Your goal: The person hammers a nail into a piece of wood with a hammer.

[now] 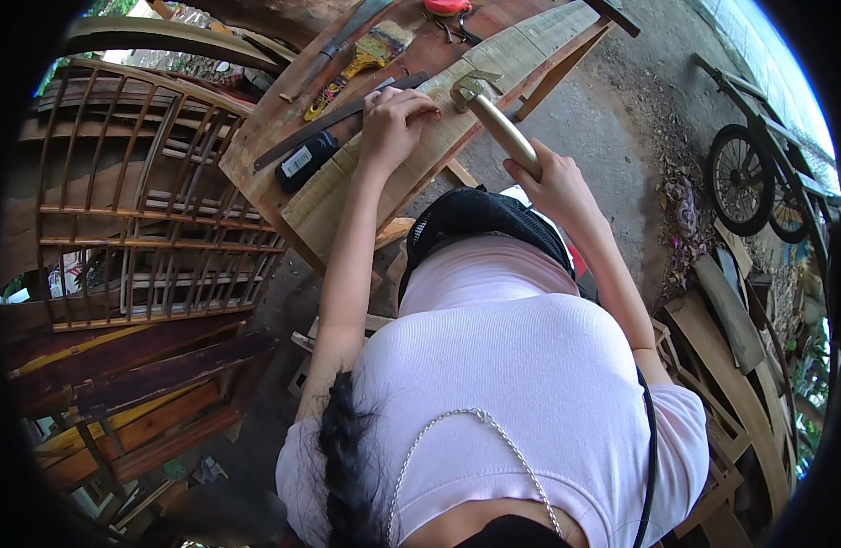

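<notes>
My right hand (562, 187) is closed round the pale handle of a claw hammer (507, 137). The hammer's metal head rests at or just above a light wooden board (530, 46) on the workbench. My left hand (397, 128) is over the same board, left of the hammer head. Its fingers are bent and pinched together; whatever is between them is too small to make out. Beside the left hand lie a long dark flat strip (283, 146) and a black object with a white label (307, 163).
Farther up the wooden workbench (247, 160) are a yellow-handled brush-like tool (365, 59) and a red object (446, 7). Slatted wooden frames (146, 210) stand at left. A wheeled cart (745, 178) and stacked planks (722, 356) are at right.
</notes>
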A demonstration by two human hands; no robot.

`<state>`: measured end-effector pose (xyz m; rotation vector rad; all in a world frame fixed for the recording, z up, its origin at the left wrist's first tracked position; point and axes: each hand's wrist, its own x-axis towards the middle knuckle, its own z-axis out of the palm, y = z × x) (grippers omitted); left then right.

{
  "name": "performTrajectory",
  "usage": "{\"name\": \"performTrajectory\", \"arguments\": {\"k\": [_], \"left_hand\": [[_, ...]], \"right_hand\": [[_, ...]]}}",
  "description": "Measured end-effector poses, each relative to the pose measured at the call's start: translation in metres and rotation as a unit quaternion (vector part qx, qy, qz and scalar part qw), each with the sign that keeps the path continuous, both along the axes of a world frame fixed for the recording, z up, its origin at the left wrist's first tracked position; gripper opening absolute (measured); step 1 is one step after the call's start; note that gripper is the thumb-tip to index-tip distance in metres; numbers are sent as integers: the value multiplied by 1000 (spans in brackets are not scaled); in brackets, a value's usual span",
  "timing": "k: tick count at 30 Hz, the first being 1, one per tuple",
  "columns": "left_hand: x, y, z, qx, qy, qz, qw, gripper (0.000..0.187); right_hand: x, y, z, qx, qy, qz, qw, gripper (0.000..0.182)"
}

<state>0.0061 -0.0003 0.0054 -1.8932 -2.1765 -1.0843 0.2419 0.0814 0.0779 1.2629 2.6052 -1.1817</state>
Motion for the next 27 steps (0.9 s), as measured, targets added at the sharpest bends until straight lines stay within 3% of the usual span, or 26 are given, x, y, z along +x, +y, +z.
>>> {"name": "performTrajectory", "arguments": {"k": [27], "left_hand": [[-3,-1,-6,3,9,-3,1000,11]], "right_hand": [[-8,-5,41,7,15,36,999,28]]}}
